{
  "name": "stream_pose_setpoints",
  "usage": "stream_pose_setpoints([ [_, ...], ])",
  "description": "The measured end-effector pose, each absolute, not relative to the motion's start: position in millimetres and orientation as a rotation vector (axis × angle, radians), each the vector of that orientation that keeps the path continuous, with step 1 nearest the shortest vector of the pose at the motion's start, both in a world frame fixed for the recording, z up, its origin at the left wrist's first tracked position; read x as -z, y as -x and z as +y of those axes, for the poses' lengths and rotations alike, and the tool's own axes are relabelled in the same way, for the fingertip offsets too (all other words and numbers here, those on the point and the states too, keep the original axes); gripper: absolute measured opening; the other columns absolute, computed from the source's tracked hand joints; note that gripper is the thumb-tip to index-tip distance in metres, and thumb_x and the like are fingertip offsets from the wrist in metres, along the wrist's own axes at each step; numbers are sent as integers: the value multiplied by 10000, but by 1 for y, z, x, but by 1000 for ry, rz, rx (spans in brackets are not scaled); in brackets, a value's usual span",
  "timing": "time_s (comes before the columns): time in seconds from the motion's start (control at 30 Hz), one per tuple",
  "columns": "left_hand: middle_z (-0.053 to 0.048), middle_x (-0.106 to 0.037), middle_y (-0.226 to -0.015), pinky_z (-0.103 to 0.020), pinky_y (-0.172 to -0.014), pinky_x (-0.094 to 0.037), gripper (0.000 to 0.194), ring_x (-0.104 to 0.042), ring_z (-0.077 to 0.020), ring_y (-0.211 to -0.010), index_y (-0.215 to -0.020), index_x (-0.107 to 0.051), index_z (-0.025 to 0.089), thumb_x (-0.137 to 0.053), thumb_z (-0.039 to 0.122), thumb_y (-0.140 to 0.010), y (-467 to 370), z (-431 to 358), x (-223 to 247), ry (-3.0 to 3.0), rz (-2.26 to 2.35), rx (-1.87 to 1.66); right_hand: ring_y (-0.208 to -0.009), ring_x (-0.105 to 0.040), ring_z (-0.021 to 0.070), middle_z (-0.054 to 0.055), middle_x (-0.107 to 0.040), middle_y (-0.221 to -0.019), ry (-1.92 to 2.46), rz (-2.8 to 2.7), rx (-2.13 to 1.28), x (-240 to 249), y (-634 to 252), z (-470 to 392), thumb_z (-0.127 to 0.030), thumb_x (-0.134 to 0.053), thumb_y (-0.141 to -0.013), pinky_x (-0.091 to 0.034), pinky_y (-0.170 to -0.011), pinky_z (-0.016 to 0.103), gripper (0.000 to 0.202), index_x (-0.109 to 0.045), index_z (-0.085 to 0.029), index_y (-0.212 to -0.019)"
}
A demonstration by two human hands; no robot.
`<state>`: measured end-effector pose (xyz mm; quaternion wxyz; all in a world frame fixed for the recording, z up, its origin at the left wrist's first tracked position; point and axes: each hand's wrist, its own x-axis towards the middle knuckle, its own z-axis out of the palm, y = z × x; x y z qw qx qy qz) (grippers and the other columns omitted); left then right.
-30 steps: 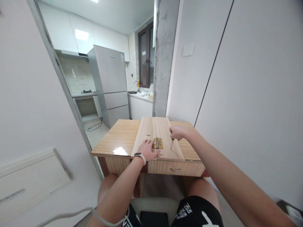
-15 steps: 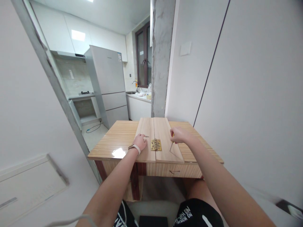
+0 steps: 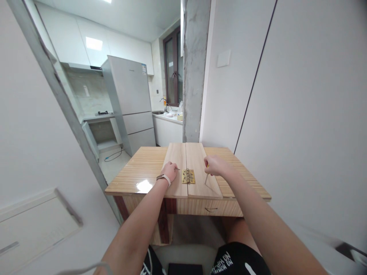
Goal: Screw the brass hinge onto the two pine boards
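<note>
Two pale wooden boards, a left one (image 3: 176, 154) and a right one (image 3: 197, 156), lie side by side on the table. A brass hinge (image 3: 188, 176) spans the seam between them. My right hand (image 3: 215, 165) is closed round the yellow handle of a screwdriver (image 3: 206, 178), whose shaft points down to the right board, right of the hinge. My left hand (image 3: 169, 172) rests on the left board, its fingers closed on a small thin metal piece (image 3: 177, 169), which looks like a screw, left of the hinge.
The wood-grain table (image 3: 137, 168) has a drawer (image 3: 210, 209) at its front, above my legs. Beyond it stand a grey fridge (image 3: 132, 88), a kitchen counter and a bare concrete pillar (image 3: 195, 68). A white wall is on the right.
My right hand and the screwdriver have shifted very slightly left. The small metal piece in my left hand has tilted a little. The boards and the hinge lie as before.
</note>
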<state>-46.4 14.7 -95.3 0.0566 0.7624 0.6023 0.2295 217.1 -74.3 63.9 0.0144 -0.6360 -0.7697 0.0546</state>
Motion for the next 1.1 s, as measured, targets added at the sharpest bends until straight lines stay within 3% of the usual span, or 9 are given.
stream_pose_setpoints([
  [0.2, -88, -695, -1053, -302, -906, -482, 221, -651, -204, -998, -926, -744, 211, -536, 217, -1001, 44, 13, 96, -2319, 1819, -694, -764, -725, 179, 91, -785, -886, 1970, -2426, -81, -66, -211, -79, -106, -692, -779, -417, -620, 236, 144, -705, -171, -907],
  [0.63, -103, -712, -987, -299, -799, -447, 227, -647, -203, -902, -948, -693, 195, -485, 178, -1036, 52, 7, 90, -2357, 1787, -777, -765, -725, 206, 120, -777, -881, 1946, -2413, -55, -66, -208, -84, -101, -692, -783, -410, -620, 259, 139, -706, -152, -912],
  [0.93, -49, -785, -928, -286, -832, -533, 143, -710, -181, -878, -934, -763, 192, -629, 142, -931, 50, -18, 93, -2229, 1322, -1052, -846, -736, 245, 149, -779, -918, 1933, -2422, -23, -62, -208, -82, -100, -691, -768, -444, -655, 274, 157, -720, -152, -913],
  [1.1, -57, -812, -961, -294, -837, -570, 142, -744, -187, -880, -946, -806, 188, -670, 175, -909, 44, -33, 91, -2158, 1206, -1048, -785, -735, 223, 152, -781, -953, 1940, -2414, -38, -58, -208, -79, -105, -684, -773, -447, -637, 269, 176, -723, -147, -939],
])
